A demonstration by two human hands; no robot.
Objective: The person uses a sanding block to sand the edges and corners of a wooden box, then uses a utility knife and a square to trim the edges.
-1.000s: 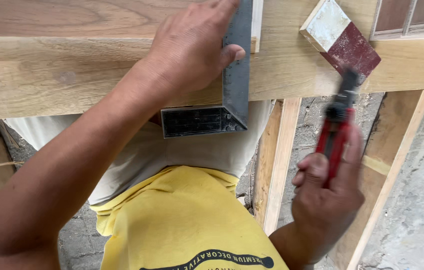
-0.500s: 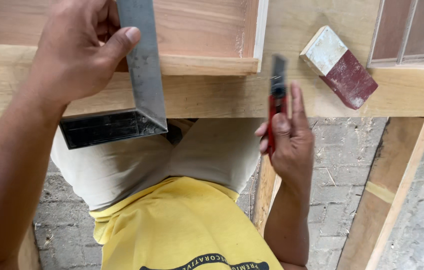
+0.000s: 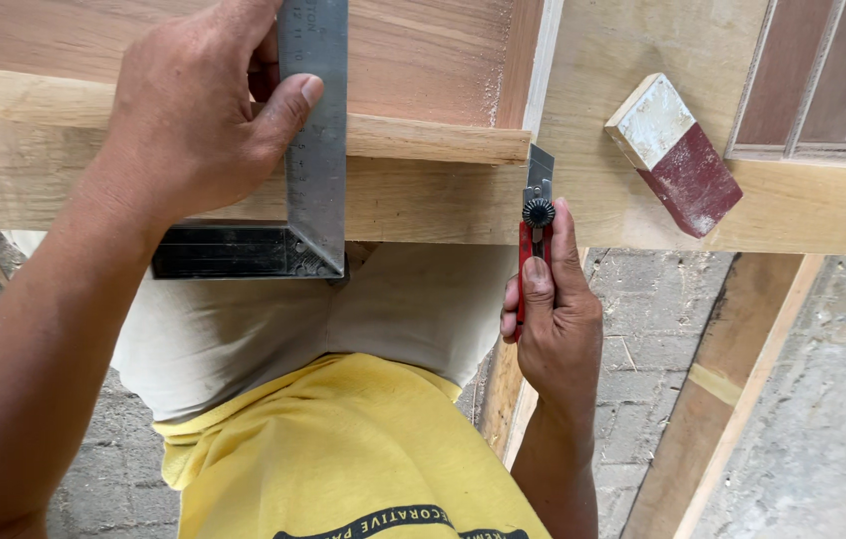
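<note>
Edges: we are pressing the square [image 3: 313, 140] against the board's [image 3: 423, 200] front edge.
Room: open floor lying below.
Hands: left hand [image 3: 193, 120] gripping the square; right hand [image 3: 553, 319] clamped around the red knife [image 3: 535, 240].

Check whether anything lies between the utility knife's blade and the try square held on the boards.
Nothing visible does. The right hand holds the red utility knife, blade against the plank's end. Bare wood runs from there to the try square, pressed down by the left hand. The wood block lies on the knife's other side.
</note>
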